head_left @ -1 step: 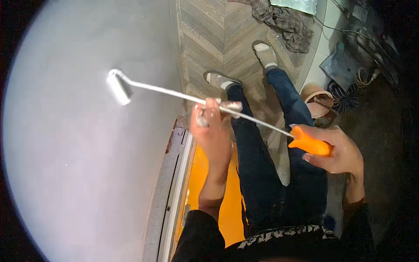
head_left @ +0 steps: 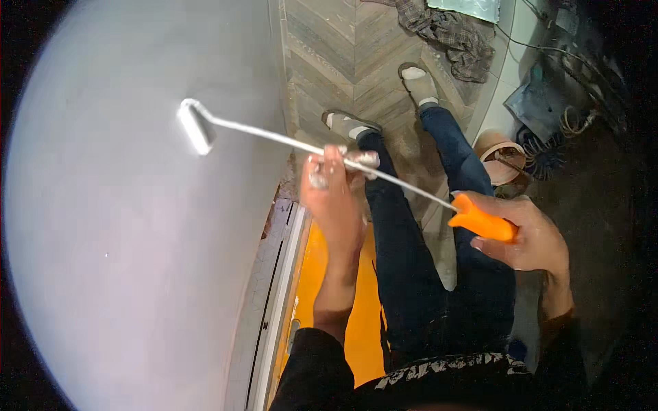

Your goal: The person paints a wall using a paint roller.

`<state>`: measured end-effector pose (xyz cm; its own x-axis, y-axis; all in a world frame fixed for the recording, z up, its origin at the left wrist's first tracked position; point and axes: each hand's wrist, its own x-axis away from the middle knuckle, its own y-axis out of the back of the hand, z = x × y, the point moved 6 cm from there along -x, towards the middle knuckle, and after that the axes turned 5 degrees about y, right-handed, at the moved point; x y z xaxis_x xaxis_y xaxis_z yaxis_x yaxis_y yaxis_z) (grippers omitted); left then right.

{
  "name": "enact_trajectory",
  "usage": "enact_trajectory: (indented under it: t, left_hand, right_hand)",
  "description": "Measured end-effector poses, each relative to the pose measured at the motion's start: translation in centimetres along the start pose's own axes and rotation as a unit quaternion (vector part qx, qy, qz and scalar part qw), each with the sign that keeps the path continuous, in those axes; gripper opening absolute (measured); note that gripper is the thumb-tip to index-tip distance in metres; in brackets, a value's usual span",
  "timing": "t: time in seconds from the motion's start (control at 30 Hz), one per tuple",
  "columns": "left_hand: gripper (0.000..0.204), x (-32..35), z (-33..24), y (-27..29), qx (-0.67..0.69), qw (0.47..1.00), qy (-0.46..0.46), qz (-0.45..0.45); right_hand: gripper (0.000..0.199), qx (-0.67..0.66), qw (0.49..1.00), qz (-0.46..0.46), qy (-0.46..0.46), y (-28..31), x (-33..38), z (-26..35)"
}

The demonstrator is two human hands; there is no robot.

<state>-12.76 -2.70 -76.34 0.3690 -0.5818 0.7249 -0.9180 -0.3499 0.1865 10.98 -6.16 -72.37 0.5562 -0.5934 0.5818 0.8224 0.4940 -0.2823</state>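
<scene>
A paint roller [head_left: 195, 128] with a small white sleeve, a long thin metal rod and an orange handle spans the view. Its sleeve is at the pale grey wall [head_left: 130, 260] on the left, seemingly touching it. My right hand [head_left: 531, 233] is wrapped round the orange handle. Further up the rod, my left hand [head_left: 336, 188] holds the metal with bent fingers. White smears, like paint, cover the left fingertips.
Below the wall stands an orange panel [head_left: 356, 315] beside a white-edged frame [head_left: 275, 315]. A pinkish bucket [head_left: 504, 164] sits right of my legs, near coiled hose [head_left: 541, 154]. A checked cloth [head_left: 445, 34] lies on the herringbone floor [head_left: 319, 41].
The roller sleeve has shifted slightly up and to the right in view along the wall. Both hands keep their hold, with the right hand barely moved.
</scene>
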Motion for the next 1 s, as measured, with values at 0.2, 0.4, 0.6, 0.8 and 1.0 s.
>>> enact_trajectory:
  t: [0.2, 0.4, 0.6, 0.8, 1.0]
  left_hand:
    - [0.017, -7.3, 4.9, 0.9, 0.069, 0.996, 0.057, 0.03]
    - [0.019, -8.5, 2.9, -0.6, 0.047, 0.998, 0.014, 0.033]
    - [0.025, 8.3, -6.3, 2.5, -0.176, 0.972, -0.141, -0.072]
    - [0.029, 13.8, -9.8, 3.2, -0.037, 0.985, -0.149, -0.084]
    - [0.023, 8.4, -6.6, 1.4, 0.076, 0.997, -0.017, -0.014]
  right_hand:
    - [0.057, 0.054, 0.996, -0.018, -0.076, -2.0, -4.6, -1.2]
    - [0.058, 0.096, 0.994, -0.021, -0.041, -0.7, -5.5, 1.1]
    - [0.061, -0.042, 0.993, 0.112, -0.026, -2.1, 5.9, 7.4]
    - [0.06, -0.008, 0.993, 0.111, 0.038, -3.8, 10.5, 11.5]
    - [0.056, 0.051, 0.997, 0.041, -0.037, -4.0, 7.4, 11.8]
